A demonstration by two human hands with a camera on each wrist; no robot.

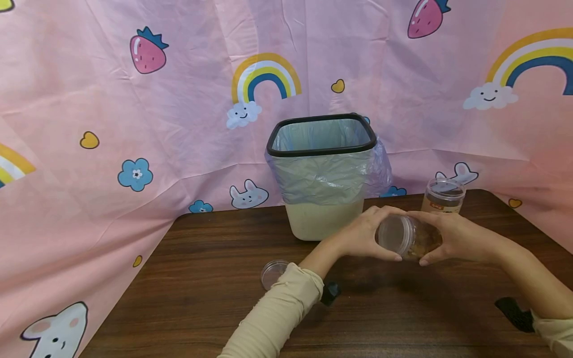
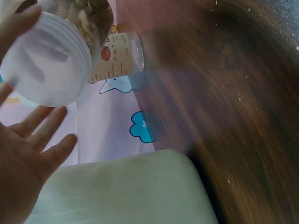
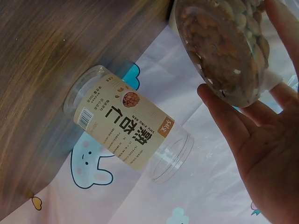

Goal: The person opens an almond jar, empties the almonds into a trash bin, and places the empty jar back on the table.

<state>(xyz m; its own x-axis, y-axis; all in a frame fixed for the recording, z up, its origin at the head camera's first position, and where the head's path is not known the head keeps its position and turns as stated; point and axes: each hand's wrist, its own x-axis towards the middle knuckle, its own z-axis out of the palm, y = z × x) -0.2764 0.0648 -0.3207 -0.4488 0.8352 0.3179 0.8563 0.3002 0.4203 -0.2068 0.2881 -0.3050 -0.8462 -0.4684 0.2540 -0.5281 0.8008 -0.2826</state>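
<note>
A clear jar of nuts (image 1: pixel 423 241) is held on its side above the table, its pale round lid (image 1: pixel 394 234) facing left. My left hand (image 1: pixel 361 233) grips the lid end between thumb and fingers; the left wrist view shows the lid (image 2: pixel 49 70) beside the spread fingers of that hand (image 2: pixel 28 161). Round the base end curves my right hand (image 1: pixel 463 238). From the right wrist, nuts show through the jar's bottom (image 3: pixel 219 51) beside the hand (image 3: pixel 271 149). Behind stands a labelled clear jar (image 3: pixel 124 119), with no nuts visible in it.
A cream bin (image 1: pixel 324 219) with a black rim and a plastic liner stands at the back middle of the brown table (image 1: pixel 215 238). A round clear lid (image 1: pixel 271 274) lies near my left forearm. Patterned pink cloth (image 1: pixel 192 109) hangs behind.
</note>
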